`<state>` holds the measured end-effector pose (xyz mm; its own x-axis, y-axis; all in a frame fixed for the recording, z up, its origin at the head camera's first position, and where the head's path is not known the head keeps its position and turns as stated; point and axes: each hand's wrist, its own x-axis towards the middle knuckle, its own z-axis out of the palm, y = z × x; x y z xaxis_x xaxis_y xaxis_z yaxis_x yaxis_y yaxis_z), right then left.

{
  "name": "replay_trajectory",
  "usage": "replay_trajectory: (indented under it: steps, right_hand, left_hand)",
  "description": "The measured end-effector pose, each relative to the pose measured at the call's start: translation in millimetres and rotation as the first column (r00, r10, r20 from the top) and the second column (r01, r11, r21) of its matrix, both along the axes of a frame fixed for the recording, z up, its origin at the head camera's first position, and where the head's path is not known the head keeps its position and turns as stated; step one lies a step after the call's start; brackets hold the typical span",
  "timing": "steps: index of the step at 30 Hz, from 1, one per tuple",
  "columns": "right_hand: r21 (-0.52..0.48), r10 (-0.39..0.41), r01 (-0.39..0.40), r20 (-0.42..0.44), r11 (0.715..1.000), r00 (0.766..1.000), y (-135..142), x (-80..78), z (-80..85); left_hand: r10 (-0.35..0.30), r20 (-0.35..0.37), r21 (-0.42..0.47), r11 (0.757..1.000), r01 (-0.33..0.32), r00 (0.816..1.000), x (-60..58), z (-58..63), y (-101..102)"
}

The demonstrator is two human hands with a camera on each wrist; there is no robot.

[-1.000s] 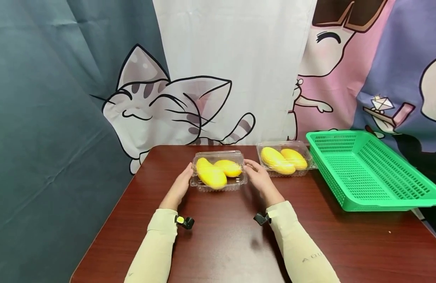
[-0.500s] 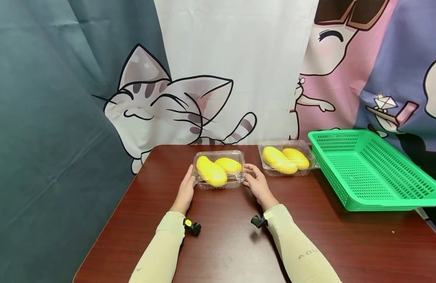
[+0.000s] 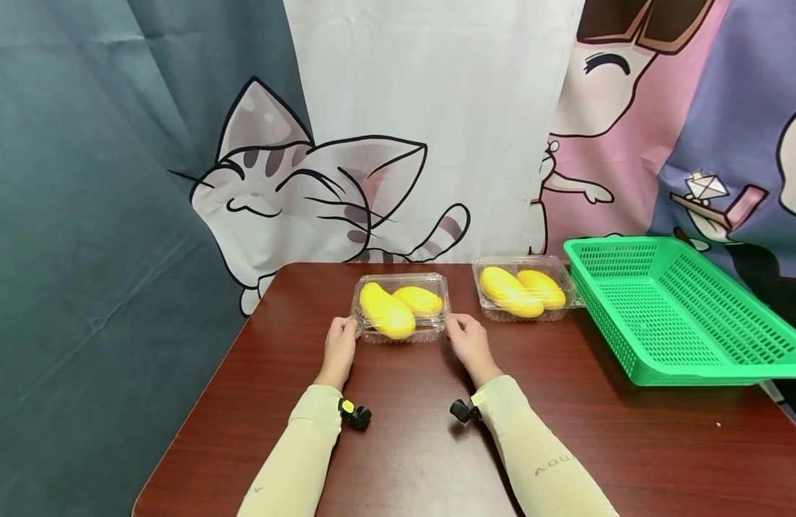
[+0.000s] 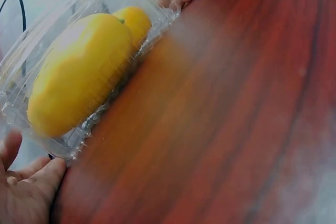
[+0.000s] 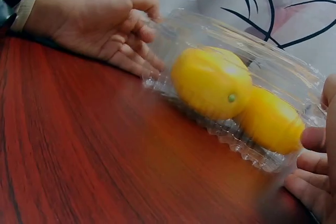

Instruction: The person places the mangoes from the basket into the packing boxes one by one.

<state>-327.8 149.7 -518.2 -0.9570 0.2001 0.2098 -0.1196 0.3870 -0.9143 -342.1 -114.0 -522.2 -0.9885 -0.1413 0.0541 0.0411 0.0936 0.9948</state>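
A clear plastic clamshell box (image 3: 403, 278) with two yellow mangoes (image 3: 386, 311) in it sits on the dark red table, its lid down over the fruit. My left hand (image 3: 340, 352) grips its near left corner with bent fingers. At the near right corner my right hand (image 3: 470, 347) grips the edge, thumb towards the lid and fingers lower down. The right wrist view shows the left hand (image 5: 121, 30) curled at the far end of the box's ribbed rim (image 5: 231, 140). Part of the right hand (image 5: 317, 182) is cut off by that view's edge.
Behind and to the right stands a second clear box (image 3: 495, 316) with two mangoes (image 3: 511, 293). A green slotted basket (image 3: 679, 323) stands beside it on the right. A printed cloth (image 3: 437, 108) hangs behind the table (image 3: 398, 431).
Both hands have moved from the box's sides to its near corners, and their fingers have curled in. The box has stayed in nearly the same place; the other box and basket have not moved.
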Motion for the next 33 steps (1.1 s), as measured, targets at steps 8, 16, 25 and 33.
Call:
replay_trajectory:
  steps: [8,16,25,33]
  right_hand:
    - [-0.017,0.021,-0.022,-0.066,1.0,0.998,-4.2,0.1,-2.5]
    - [-0.055,-0.029,0.024,-0.076,0.998,0.997,-6.6,-1.1,-4.0]
    - [-0.027,-0.06,0.058,-0.058,0.998,0.997,-8.5,0.2,-6.2]
    - [0.038,-0.111,0.114,-0.061,0.993,0.992,-2.5,0.8,-4.8]
  left_hand:
    - [0.076,-0.007,0.025,0.997,-0.076,0.997,2.7,1.4,7.6]
    - [0.079,-0.001,0.119,0.99,-0.078,0.997,1.6,2.2,12.5]
    - [0.112,0.023,0.11,0.987,-0.114,0.993,0.4,0.6,14.3]
    - [0.162,-0.069,-0.072,0.983,-0.167,0.984,-0.7,1.4,13.1]
